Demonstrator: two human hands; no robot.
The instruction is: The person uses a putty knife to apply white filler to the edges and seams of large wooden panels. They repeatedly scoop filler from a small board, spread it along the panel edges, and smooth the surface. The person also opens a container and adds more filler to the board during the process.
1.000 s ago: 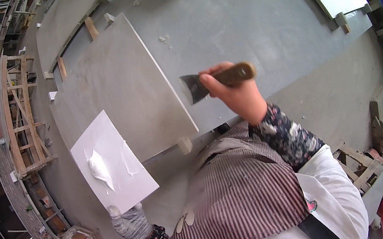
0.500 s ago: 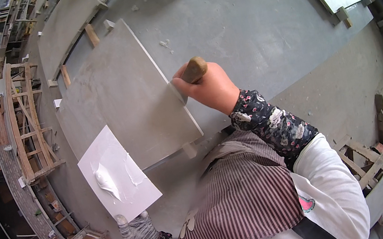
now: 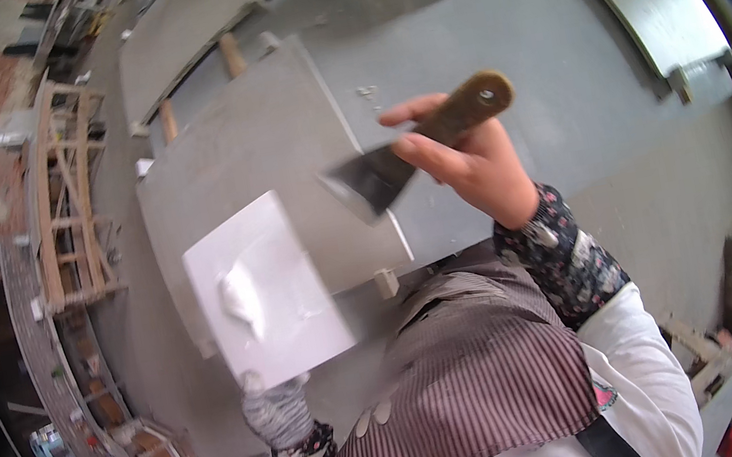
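Observation:
My right hand (image 3: 469, 160) grips a putty knife (image 3: 416, 152) by its brown wooden handle. The metal blade points left and down, lifted off the grey panel (image 3: 259, 140). My left hand (image 3: 277, 410), in a knitted glove, holds a white square board (image 3: 260, 290) from below. A lump of white filler (image 3: 240, 298) lies on that board. The blade tip hovers just to the right of the board's upper corner. The grey panel rests on wooden blocks over a grey floor.
A second grey panel (image 3: 181, 22) lies farther back on wooden supports. A wooden scaffold frame (image 3: 65, 196) stands at the left. Timber scraps and a wooden crate (image 3: 715, 344) sit at the lower right. My striped apron (image 3: 468, 376) fills the lower middle.
My right hand has lifted the putty knife off the panel and turned it so the blade points toward the white board. The left hand has raised the board closer to it.

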